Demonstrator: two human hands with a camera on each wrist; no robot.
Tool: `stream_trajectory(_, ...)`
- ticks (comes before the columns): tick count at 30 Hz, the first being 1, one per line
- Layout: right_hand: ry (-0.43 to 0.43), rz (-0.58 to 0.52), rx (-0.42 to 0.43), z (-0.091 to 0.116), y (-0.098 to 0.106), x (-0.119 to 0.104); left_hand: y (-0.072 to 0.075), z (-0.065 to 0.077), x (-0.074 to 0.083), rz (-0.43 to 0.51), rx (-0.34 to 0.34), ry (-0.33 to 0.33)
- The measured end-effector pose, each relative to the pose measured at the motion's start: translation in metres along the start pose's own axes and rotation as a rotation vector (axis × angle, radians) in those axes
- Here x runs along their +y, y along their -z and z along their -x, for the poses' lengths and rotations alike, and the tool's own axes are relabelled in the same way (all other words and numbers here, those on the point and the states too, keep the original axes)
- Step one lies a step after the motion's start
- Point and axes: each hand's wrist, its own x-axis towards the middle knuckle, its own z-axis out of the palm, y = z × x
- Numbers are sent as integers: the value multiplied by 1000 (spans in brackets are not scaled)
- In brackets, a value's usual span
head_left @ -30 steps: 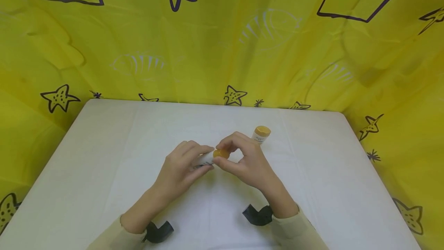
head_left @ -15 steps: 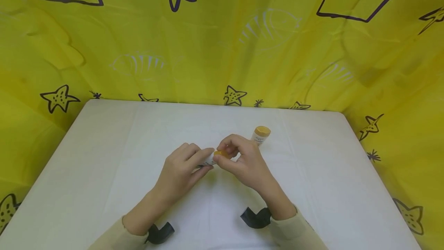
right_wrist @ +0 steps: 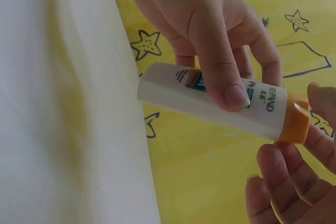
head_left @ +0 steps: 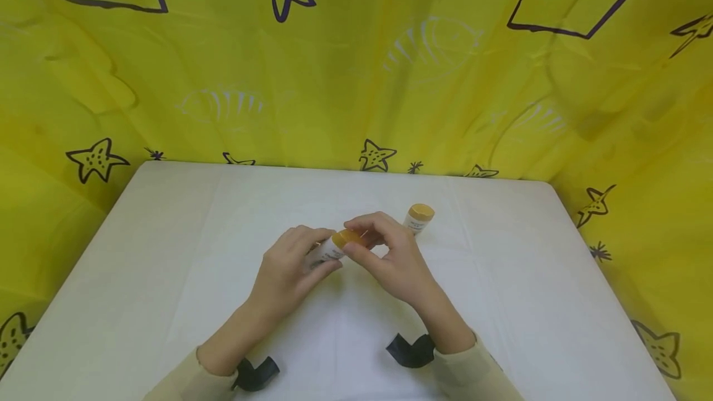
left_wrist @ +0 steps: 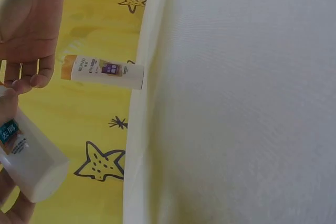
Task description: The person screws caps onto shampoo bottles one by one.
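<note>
A small white shampoo bottle (head_left: pixel 325 254) with an orange cap (head_left: pixel 341 239) is held tilted above the table, cap end toward the right. My left hand (head_left: pixel 285 270) grips its body; in the right wrist view that thumb lies across the label. My right hand (head_left: pixel 397 260) pinches the cap between its thumb and fingers. The cap (right_wrist: pixel 295 121) sits on the bottle, and the right fingertips are around it in the right wrist view. A second white bottle with an orange cap (head_left: pixel 416 220) stands upright on the table beyond the right hand, partly hidden by it.
The white-covered table (head_left: pixel 234 215) spreads out under both hands. A yellow curtain (head_left: pixel 334 79) with printed stars and fish hangs behind its far edge and at the sides. Black wrist mounts (head_left: pixel 412 350) stick out by both sleeves.
The held bottle has turned so its cap shows more toward the head camera. My right thumb and fingers have shifted slightly on the cap. The second bottle stays in place.
</note>
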Motion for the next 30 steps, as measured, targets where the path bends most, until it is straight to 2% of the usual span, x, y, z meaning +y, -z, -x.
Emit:
stream_trajectory(4,-34,-27,-12,-1,0,4,-1,1,-4,126,-20,112)
stream_trajectory(9,-141,-26,-67,-1,0,7,-2,1,-9,243,-37,264)
stream_trajectory(13,-213,-25,-139,-1,-1,9,-2,2,-14,308,-33,380)
stream_trajectory(17,-238,-52,-189,-1,-4,14,-2,2,-21,353,-33,463)
stream_trajectory(24,-274,-87,-288,-1,-8,22,-3,4,-32,395,-64,564)
stream_trajectory(30,-263,-135,-327,1,-16,29,-3,5,-39,454,-86,564)
